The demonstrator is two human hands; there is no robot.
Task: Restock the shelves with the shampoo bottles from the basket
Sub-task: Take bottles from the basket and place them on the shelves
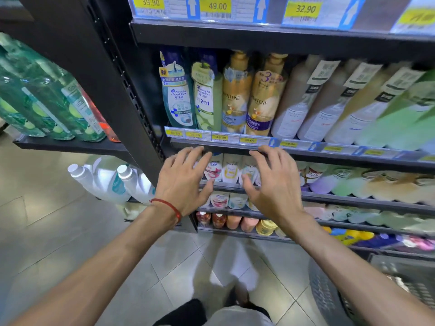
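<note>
Both arms outstretched, left hand (pixel 186 182) and right hand (pixel 273 184) empty, palms down, fingers spread

Glossy plastic bottles (pixel 235 95); matt black metal shelf (pixel 329 158); smooth tiled floor (pixel 58 220).

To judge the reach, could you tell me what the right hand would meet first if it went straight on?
Probably the shelf edge, just below the price tags: the right hand points its open fingers at it. Depth is unclear, so they may be touching.
</note>
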